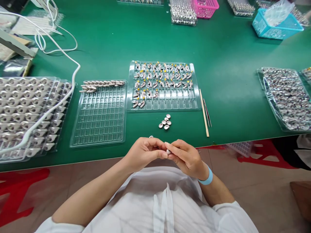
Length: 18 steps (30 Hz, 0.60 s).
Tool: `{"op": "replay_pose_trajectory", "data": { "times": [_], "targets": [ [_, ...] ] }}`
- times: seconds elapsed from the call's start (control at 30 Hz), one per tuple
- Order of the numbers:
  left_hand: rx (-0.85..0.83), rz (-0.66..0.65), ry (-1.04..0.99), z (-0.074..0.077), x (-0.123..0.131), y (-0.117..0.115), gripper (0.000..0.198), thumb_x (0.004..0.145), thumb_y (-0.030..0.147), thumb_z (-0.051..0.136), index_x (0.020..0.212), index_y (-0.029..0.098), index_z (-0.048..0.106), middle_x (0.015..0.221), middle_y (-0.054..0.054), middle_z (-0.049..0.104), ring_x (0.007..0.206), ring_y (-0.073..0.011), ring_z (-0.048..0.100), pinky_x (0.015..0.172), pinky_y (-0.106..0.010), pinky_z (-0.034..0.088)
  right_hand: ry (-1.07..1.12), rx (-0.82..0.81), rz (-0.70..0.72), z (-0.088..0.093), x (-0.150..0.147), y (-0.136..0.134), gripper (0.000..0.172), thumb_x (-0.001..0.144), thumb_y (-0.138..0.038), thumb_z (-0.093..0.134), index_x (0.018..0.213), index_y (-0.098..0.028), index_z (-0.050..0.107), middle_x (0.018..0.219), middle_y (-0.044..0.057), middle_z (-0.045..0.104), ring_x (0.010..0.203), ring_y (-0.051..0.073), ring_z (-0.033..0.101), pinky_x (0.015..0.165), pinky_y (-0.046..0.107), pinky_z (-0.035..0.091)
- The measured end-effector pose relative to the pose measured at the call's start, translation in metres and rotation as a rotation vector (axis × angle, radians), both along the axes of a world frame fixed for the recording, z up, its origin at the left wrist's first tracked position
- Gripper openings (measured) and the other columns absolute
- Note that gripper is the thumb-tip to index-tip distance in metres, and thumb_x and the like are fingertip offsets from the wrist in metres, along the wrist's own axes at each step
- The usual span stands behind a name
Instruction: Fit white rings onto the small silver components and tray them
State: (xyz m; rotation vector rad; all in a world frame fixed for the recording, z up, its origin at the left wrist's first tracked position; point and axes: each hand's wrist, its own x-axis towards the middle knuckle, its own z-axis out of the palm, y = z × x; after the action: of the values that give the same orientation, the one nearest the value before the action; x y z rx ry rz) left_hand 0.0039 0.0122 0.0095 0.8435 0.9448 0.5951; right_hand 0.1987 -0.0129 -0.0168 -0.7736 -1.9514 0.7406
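My left hand (144,153) and my right hand (186,157) meet at the near edge of the green table (218,64), fingertips pinched together on a small silver part (168,151). A blue band sits on my right wrist. Just beyond the hands lies a little cluster of silver caps (165,122). Behind it a clear tray (165,85) holds several beige pieces with yellow tips in its upper rows. A single tiny ring (151,137) rests by my left knuckles.
A mostly bare clear tray (100,113) carries one row of beige pieces. Stacked trays (29,113) with a white cable (60,97) lie left. A wooden stick (204,113) and tweezers (207,113) sit right of centre. Far right tray (286,97), pink basket (205,8), blue basket (277,22).
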Motion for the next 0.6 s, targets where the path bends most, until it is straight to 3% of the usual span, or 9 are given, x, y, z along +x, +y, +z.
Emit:
{"op": "replay_pose_trajectory", "data": {
  "times": [0.4,0.6],
  "targets": [
    [-0.160,0.022,-0.156,-0.011,0.003,-0.003,0.017,0.066,0.015,0.083,0.079,0.013,0.073,0.071,-0.004,0.075,0.065,-0.0121,0.067,0.065,-0.022,0.055,0.032,0.080,-0.090,-0.003,-0.005,-0.006,0.047,0.091,-0.008,0.054,0.137,-0.020,0.052,0.088,0.008,0.066,0.070,0.016,0.055,0.059,0.030,0.051],
    [-0.076,0.059,-0.067,-0.011,0.006,-0.009,0.015,0.074,0.021,0.080,0.084,0.012,0.074,0.074,-0.003,0.074,0.070,-0.0115,0.066,0.073,-0.022,0.054,0.031,0.033,-0.155,-0.009,-0.004,-0.010,0.045,0.091,-0.009,0.053,0.135,-0.021,0.054,0.092,0.010,0.065,0.075,0.017,0.059,0.062,0.032,0.054]
  ]
}}
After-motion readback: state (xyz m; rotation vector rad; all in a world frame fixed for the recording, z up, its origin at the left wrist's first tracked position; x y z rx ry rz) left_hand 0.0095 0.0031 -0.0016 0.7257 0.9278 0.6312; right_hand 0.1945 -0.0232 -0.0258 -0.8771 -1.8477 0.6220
